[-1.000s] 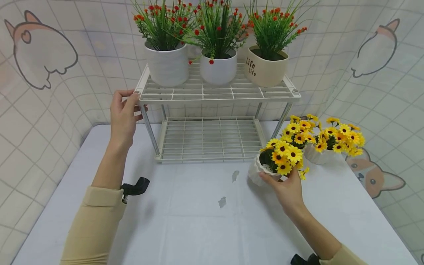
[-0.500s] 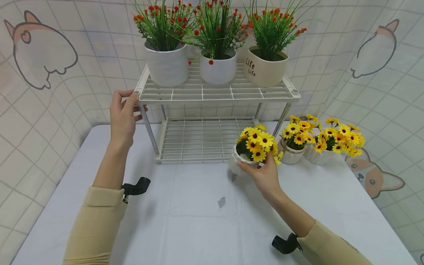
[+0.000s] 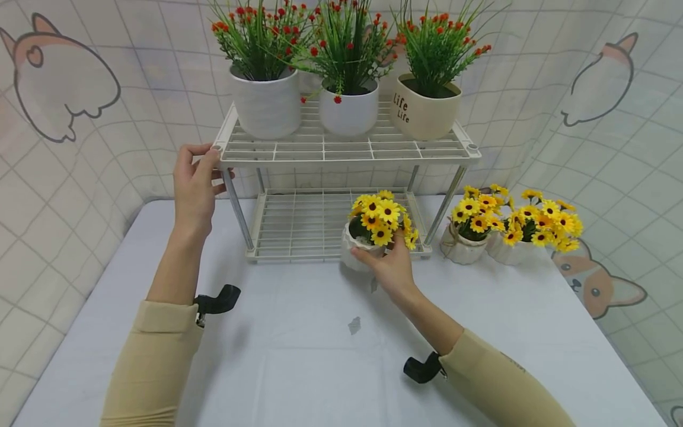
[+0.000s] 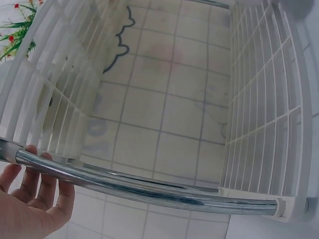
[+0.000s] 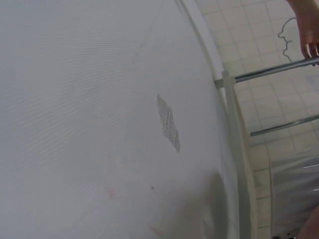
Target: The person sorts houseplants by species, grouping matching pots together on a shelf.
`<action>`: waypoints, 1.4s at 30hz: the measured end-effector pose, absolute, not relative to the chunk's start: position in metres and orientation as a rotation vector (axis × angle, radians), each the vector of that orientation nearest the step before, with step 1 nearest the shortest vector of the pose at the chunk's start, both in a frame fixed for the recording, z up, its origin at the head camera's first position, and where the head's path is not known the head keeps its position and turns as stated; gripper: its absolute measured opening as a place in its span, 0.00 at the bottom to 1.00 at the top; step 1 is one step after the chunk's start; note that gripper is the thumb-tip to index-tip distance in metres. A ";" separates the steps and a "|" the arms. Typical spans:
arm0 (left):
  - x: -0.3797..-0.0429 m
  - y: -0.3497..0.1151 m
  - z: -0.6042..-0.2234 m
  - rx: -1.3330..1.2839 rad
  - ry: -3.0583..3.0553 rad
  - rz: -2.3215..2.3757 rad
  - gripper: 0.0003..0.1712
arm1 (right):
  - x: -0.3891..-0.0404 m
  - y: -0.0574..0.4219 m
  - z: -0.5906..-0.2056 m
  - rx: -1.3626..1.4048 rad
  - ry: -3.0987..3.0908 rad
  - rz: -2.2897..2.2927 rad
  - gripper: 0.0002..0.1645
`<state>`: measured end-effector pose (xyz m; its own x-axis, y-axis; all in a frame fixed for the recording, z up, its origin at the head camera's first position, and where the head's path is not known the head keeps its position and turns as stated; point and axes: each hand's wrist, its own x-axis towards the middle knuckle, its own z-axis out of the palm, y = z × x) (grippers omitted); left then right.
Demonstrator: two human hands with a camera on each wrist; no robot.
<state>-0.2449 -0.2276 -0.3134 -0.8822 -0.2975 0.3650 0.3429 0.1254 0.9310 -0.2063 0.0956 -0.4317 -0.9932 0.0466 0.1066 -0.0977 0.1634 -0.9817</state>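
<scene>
Clock directions take the centre of the rack (image 3: 349,161) as the dial, 12 o'clock farthest from me. My right hand (image 3: 393,267) pinches the white flower pot (image 3: 353,258) at 6 o'clock, in front of the lower shelf (image 3: 296,228); the thumb lies at its near rim. This pot contains yellow flowers (image 3: 380,216) with dark centres. My left hand (image 3: 194,188) grips the upper shelf's (image 3: 288,156) front corner at 9 o'clock, fingers curled behind the chrome post (image 4: 124,182).

The upper shelf carries 3 pots with red-flowered grass: a tall white pot (image 3: 267,107) at 11, a small white pot (image 3: 348,112) at 12 and a cream "Life" pot (image 3: 424,112) at 1. At 4 o'clock on the table (image 3: 299,356), 2 units stand side by side: a twine-tied pot (image 3: 462,250) and a white pot (image 3: 504,252), each with yellow flowers.

The held pot and flowers hide most of my right fingers. I cannot tell whether its base touches anything. The red flowers' tops are cut off by the head view. In the right wrist view, a grey form at bottom right is too blurred to identify.

A gap separates the yellow flowers from the upper shelf's front edge. Lower-shelf grid shows from the held pot toward 9 o'clock.
</scene>
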 end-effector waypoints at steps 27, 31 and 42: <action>-0.246 -0.223 -0.312 -0.046 -1.887 -1.854 0.10 | -0.244 0.015 -0.445 0.118 -2.394 1.829 0.48; -0.246 -0.224 -0.314 -0.033 -1.855 -1.892 0.09 | -0.248 0.006 -0.454 0.128 -2.389 1.822 0.48; -0.245 -0.226 -0.314 -0.030 -1.829 -1.918 0.09 | -0.262 -0.015 -0.460 0.172 -2.417 1.761 0.49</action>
